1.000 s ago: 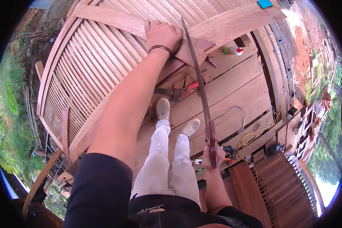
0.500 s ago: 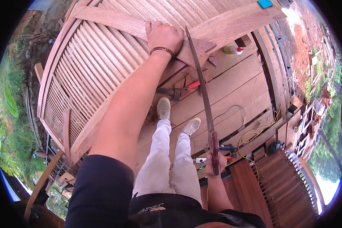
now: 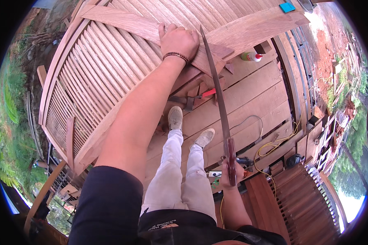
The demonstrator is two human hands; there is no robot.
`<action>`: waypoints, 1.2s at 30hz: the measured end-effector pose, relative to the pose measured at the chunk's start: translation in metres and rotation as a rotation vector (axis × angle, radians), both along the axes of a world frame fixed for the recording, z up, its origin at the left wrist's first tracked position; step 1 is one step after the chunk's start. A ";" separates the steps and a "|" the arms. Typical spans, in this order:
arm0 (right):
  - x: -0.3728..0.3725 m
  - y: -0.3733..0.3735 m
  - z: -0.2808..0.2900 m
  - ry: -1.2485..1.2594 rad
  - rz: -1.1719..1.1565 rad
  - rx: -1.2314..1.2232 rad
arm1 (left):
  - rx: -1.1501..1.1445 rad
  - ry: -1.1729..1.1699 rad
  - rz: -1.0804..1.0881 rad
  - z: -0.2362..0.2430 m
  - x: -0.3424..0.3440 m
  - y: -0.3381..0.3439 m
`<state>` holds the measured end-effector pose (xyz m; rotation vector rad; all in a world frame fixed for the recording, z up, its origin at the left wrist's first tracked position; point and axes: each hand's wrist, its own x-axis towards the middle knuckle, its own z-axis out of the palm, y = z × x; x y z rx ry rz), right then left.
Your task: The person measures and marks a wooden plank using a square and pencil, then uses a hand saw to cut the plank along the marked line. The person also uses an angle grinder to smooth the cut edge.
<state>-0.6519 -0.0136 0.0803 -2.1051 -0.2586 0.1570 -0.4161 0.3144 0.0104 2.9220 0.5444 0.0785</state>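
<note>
My left hand (image 3: 178, 41), with a bead bracelet at the wrist, presses flat on a curved wooden board (image 3: 131, 26) that lies across a slatted wooden panel (image 3: 94, 77). A long hand saw (image 3: 216, 98) with a dark wooden handle is gripped in my right hand (image 3: 230, 174). Its thin blade reaches up to the board's cut end, just right of my left hand. My legs in pale trousers and light shoes stand on the plank floor (image 3: 253, 102) below.
A white glue bottle with a red cap (image 3: 251, 56) lies on the planks near the board's end. A red-handled tool (image 3: 200, 94) lies by my feet. Yellow and grey cables (image 3: 274, 143) trail at the right. Another slatted panel (image 3: 306, 204) sits at lower right.
My right hand has drawn the saw back toward me, so the handle sits lower in view. My left hand has stayed pressed on the board.
</note>
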 end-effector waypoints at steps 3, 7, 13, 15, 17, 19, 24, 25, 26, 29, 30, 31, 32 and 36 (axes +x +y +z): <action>0.075 0.069 -0.021 0.090 -0.066 0.035 | -0.031 0.006 -0.041 0.006 0.003 -0.003; 0.088 0.080 -0.010 0.063 -0.056 0.082 | 0.020 0.027 -0.020 -0.002 0.001 -0.003; -0.016 -0.003 0.008 0.060 -0.033 0.021 | 0.014 0.004 -0.009 0.002 -0.001 0.000; 0.027 0.032 -0.010 0.079 -0.048 0.017 | 0.012 0.048 -0.029 0.001 -0.003 -0.002; 0.097 0.080 -0.023 0.049 -0.033 0.004 | 0.014 0.029 -0.040 0.003 0.008 -0.005; 0.103 0.090 -0.013 0.138 -0.074 0.060 | -0.016 0.011 -0.039 0.005 0.007 -0.004; -0.017 -0.007 0.004 0.012 -0.028 0.077 | 0.012 0.099 -0.025 0.012 0.002 0.003; -0.017 -0.008 0.019 0.046 -0.008 0.038 | 0.010 0.084 -0.038 0.013 0.003 0.001; -0.008 -0.001 0.014 0.052 -0.014 0.043 | 0.017 0.061 -0.031 0.007 0.000 -0.003; 0.053 0.049 -0.013 0.120 -0.044 0.003 | 0.005 0.117 -0.065 0.011 0.004 -0.002; 0.083 0.067 -0.027 0.141 -0.052 -0.011 | 0.027 0.103 -0.076 0.011 0.008 -0.006; 0.089 0.072 -0.025 0.145 -0.058 -0.003 | 0.025 0.105 -0.066 0.010 0.006 -0.005; 0.093 0.076 -0.019 0.149 -0.066 0.003 | 0.022 0.106 -0.057 0.009 0.007 -0.004; 0.004 0.009 0.000 0.046 -0.031 0.026 | 0.008 0.169 -0.029 0.013 0.001 0.003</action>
